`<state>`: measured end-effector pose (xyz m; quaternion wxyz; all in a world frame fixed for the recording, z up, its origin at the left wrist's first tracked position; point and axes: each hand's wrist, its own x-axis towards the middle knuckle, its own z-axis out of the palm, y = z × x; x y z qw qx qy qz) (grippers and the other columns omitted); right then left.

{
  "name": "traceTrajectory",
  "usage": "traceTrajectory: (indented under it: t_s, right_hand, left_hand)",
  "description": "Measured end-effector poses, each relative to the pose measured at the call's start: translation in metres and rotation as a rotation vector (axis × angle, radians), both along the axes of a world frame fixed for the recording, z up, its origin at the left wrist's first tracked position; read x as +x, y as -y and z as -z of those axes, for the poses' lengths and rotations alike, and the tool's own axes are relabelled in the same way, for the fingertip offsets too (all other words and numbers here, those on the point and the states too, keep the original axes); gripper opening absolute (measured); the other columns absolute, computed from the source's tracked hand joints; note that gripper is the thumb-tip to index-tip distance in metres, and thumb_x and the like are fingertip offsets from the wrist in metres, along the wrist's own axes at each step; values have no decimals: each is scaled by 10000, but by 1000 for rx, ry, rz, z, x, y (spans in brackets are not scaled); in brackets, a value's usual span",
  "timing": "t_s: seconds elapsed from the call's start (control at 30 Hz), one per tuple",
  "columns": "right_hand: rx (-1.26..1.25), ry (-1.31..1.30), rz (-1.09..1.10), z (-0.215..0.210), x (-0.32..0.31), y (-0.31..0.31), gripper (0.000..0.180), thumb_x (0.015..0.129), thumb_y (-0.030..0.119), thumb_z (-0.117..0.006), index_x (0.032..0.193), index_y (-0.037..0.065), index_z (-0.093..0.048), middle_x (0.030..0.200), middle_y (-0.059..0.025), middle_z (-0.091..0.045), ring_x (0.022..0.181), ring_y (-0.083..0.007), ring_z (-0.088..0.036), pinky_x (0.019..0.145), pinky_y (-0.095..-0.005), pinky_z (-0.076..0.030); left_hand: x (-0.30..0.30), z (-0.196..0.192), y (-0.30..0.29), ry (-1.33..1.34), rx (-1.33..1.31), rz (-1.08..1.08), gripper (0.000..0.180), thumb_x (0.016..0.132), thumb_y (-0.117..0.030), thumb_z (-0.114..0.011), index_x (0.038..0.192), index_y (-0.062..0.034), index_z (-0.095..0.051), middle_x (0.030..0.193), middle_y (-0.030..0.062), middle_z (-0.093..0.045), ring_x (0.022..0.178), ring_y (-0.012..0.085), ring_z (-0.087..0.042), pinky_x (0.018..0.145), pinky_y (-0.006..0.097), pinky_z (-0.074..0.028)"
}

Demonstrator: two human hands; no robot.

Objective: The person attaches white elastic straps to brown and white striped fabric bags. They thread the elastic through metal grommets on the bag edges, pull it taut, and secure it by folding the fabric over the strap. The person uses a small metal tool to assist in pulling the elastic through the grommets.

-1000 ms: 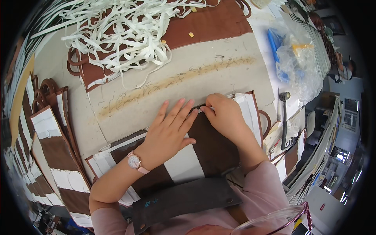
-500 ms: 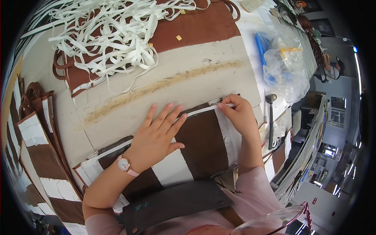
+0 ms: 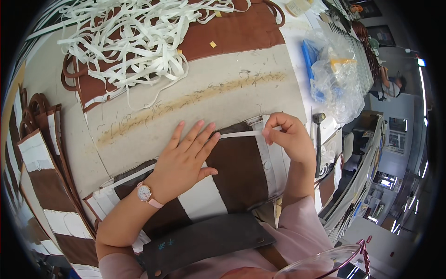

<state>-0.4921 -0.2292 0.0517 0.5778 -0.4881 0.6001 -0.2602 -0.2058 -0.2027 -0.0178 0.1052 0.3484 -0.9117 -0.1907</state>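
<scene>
A brown-and-white striped panel point(image 3: 239, 172) lies in front of me on the work table. My left hand point(image 3: 183, 160) rests flat across its far edge, fingers spread, pressing over a narrow white tape point(image 3: 239, 134). The tape runs along that edge and shows again left of the wrist. Beyond the fingertips it stretches right to my right hand point(image 3: 290, 135), whose thumb and fingers pinch it near the panel's far right corner. There the tape is lifted slightly off the edge. A dark grey sleeve-like cloth piece point(image 3: 209, 239) covers part of the near side.
A tangled heap of white tape point(image 3: 134, 46) lies on a reddish-brown panel point(image 3: 232, 32) at the far side. A hammer point(image 3: 318, 144) and clear plastic bags point(image 3: 341, 83) are at right. Striped pieces with handles point(image 3: 49, 183) stack at left. A person point(image 3: 392, 87) is far off right.
My right hand has shifted slightly right and nearer, drawing the tape away from the panel's far edge. My left hand stays pressed in nearly the same place.
</scene>
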Motion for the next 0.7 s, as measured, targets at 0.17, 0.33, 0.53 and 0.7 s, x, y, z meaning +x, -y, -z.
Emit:
traceTrajectory:
  t_s: [0.17,0.33,0.53,0.7]
  right_hand:
    - [-43,-424,-18,31,-12,8,149,885,95,-722,801,28,-620,696,16,-580,632,-53,-521,578,-229,-430]
    - [-101,-487,-45,34,-5,10,156,885,90,-725,799,24,-613,689,22,-573,626,-50,-514,570,-229,-427]
    - [-145,-527,-45,34,-2,8,160,888,97,-725,801,20,-615,679,18,-567,621,-51,-505,564,-233,-420]
    - [-138,-533,-25,35,-1,9,208,851,144,-750,824,-22,-628,747,-123,-622,629,-174,-567,604,-325,-481]
  left_hand:
    - [-1,-1,0,-11,-1,-1,817,865,-544,-644,1499,-78,-427,1599,112,-350,1497,305,-283,1223,560,-175]
    - [0,-1,0,-7,3,-5,805,867,-543,-642,1497,-87,-433,1599,111,-350,1497,301,-284,1224,560,-175]
    - [-1,0,0,-13,-8,-5,788,865,-533,-648,1495,-108,-442,1597,109,-354,1492,299,-295,1222,560,-181]
    - [-2,0,0,1,-20,-9,768,851,-518,-670,1477,-122,-465,1591,111,-361,1483,302,-312,1216,560,-198]
